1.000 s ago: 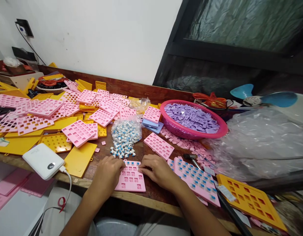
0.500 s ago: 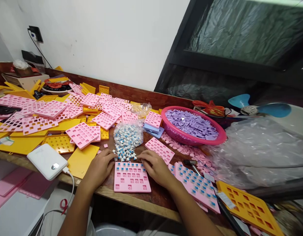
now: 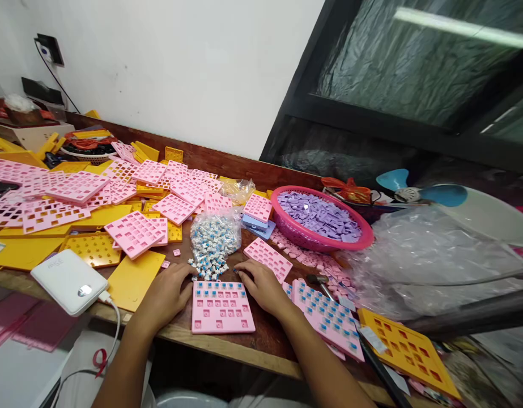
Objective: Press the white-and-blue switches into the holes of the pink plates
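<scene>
Lying flat in front of me is a pink keyboard plate [image 3: 222,326], its upper rows partly fitted with small blue-and-white key switches and its lower square holes bare. Just beyond it, loose switches [image 3: 208,268] spill from a clear plastic bag [image 3: 216,229]. My left hand [image 3: 170,292] rests at the left of the spill, thumb and forefinger apart, fingertips beside the nearest switches. On the right side, my right hand [image 3: 261,286] has its fingers stretched toward the loose switches, near the plate's upper right corner. No held switch is visible in either hand.
Pink plates fitted with switches [image 3: 324,317] lie right of my forearm, by a hammer [image 3: 323,282]. A pink basket [image 3: 282,226] holds purple keycaps. Pink and yellow plates [image 3: 78,187] cover the left. A white power bank [image 3: 69,281] trails a cable over the table edge.
The view has turned slightly right, so things sit further left. My left thumb and forefinger have moved apart at the switches. The fitted switches on the plate look the same.
</scene>
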### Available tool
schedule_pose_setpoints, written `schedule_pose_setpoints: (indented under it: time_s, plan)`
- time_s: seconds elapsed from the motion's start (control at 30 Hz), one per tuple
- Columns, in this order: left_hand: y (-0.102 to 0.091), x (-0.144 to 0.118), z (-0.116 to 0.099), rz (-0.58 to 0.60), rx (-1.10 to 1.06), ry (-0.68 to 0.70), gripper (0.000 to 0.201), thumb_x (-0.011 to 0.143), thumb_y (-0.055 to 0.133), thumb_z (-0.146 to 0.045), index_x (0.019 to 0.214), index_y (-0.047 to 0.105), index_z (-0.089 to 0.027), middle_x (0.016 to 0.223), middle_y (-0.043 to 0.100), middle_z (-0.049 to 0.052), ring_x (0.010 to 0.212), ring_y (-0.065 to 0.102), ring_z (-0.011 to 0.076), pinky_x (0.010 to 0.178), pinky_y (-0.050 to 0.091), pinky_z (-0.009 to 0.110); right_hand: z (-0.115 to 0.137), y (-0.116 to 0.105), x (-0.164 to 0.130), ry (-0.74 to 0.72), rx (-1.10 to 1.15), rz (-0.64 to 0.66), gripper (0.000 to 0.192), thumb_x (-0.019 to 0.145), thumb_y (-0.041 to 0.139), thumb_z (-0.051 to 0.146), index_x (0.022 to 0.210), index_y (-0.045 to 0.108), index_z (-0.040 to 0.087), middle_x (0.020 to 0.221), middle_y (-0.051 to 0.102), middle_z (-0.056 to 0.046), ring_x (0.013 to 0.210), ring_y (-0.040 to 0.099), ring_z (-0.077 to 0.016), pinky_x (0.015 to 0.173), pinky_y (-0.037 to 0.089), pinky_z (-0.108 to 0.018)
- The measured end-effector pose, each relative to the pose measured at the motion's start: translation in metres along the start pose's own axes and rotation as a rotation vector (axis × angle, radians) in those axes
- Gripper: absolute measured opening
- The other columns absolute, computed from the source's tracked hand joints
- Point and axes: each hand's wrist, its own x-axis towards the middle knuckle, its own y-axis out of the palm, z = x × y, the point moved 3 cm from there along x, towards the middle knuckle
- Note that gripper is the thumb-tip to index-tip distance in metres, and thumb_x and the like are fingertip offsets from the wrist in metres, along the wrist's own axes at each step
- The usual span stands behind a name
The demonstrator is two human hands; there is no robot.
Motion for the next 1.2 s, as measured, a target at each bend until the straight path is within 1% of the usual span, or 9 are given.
schedule_pose_setpoints:
  time_s: [0.1,0.3,0.43,0.53,0.63,0.8,0.9,1.03,1.2]
  plan:
    - [0.001,0.0,0.0,-0.001,-0.012,0.006,0.026,0.097,0.051,-0.02,0.117,0.066,-0.025,0.118,0.068,0.007,0.111,0.061,0.0248,0.097,0.047,0.039,-0.005,0.002,0.002,0.064,-0.009,-0.023,0.012,0.092,0.061,0.015,0.1,0.069,0.02,0.102,0.072,-0.007,0.098,0.065,-0.0237,0.089,0.049,-0.038]
    - [0.006,0.004,0.001,0.009,0.002,-0.008,0.016,0.097,0.054,-0.023,0.101,0.069,-0.024,0.106,0.068,0.006,0.103,0.062,0.0247,0.091,0.048,0.037,-0.005,-0.003,0.002,0.112,-0.031,-0.08,0.006,0.086,0.066,0.014,0.085,0.063,0.02,0.088,0.069,-0.005,0.085,0.063,-0.0228,0.077,0.047,-0.035]
    - [0.0,0.0,-0.004,-0.015,-0.055,-0.01,0.018,0.097,0.049,-0.018,0.1,0.067,-0.023,0.106,0.067,0.005,0.101,0.063,0.0226,0.091,0.048,0.036,0.013,-0.019,-0.006,0.007,0.156,-0.09,0.008,0.09,0.062,0.017,0.094,0.068,0.021,0.093,0.07,-0.005,0.084,0.064,-0.0207,0.075,0.049,-0.033]
    - [-0.007,-0.007,-0.014,-0.024,-0.165,0.031,0.02,0.098,0.048,-0.018,0.105,0.066,-0.023,0.11,0.066,0.005,0.103,0.063,0.0199,0.092,0.048,0.032,0.03,-0.026,-0.016,-0.123,0.29,0.032,0.017,0.089,0.062,0.013,0.098,0.072,0.022,0.101,0.072,-0.005,0.091,0.066,-0.0195,0.079,0.052,-0.031]
    - [-0.007,-0.014,-0.027,0.023,-0.215,0.068,0.02,0.097,0.051,-0.016,0.105,0.066,-0.024,0.11,0.066,0.004,0.101,0.064,0.018,0.09,0.048,0.029,0.04,-0.024,-0.024,-0.202,0.284,0.138,0.025,0.084,0.062,0.006,0.095,0.076,0.023,0.104,0.071,-0.005,0.095,0.067,-0.0188,0.084,0.052,-0.03]
    - [0.003,-0.02,-0.038,0.09,-0.185,0.051,0.017,0.096,0.051,-0.013,0.093,0.065,-0.023,0.102,0.066,0.002,0.092,0.064,0.0165,0.084,0.047,0.027,0.042,-0.017,-0.024,-0.211,0.217,0.158,0.024,0.087,0.062,0.008,0.101,0.077,0.021,0.103,0.072,-0.006,0.092,0.067,-0.0189,0.082,0.052,-0.03]
    - [0.007,-0.02,-0.038,0.079,-0.146,0.025,0.017,0.098,0.052,-0.017,0.1,0.067,-0.024,0.103,0.066,0.003,0.094,0.063,0.0187,0.086,0.047,0.03,0.04,-0.016,-0.024,-0.201,0.187,0.14,0.026,0.088,0.064,0.009,0.108,0.075,0.021,0.1,0.074,-0.006,0.091,0.067,-0.0196,0.082,0.051,-0.031]
    - [0.01,-0.021,-0.04,0.104,-0.127,0.007,0.021,0.098,0.052,-0.02,0.106,0.071,-0.026,0.104,0.066,0.005,0.1,0.062,0.0213,0.088,0.045,0.032,0.036,-0.017,-0.024,-0.177,0.153,0.142,0.019,0.088,0.068,0.014,0.103,0.076,0.022,0.095,0.075,-0.005,0.09,0.068,-0.0205,0.081,0.051,-0.031]
    - [0.013,-0.017,-0.034,0.123,-0.222,-0.084,0.007,0.091,0.066,-0.018,0.091,0.071,-0.023,0.094,0.066,0.001,0.086,0.062,0.0166,0.077,0.043,0.028,0.032,-0.013,-0.022,-0.184,0.18,0.106,0.015,0.09,0.067,0.015,0.1,0.076,0.021,0.097,0.076,-0.006,0.092,0.068,-0.0213,0.084,0.052,-0.033]
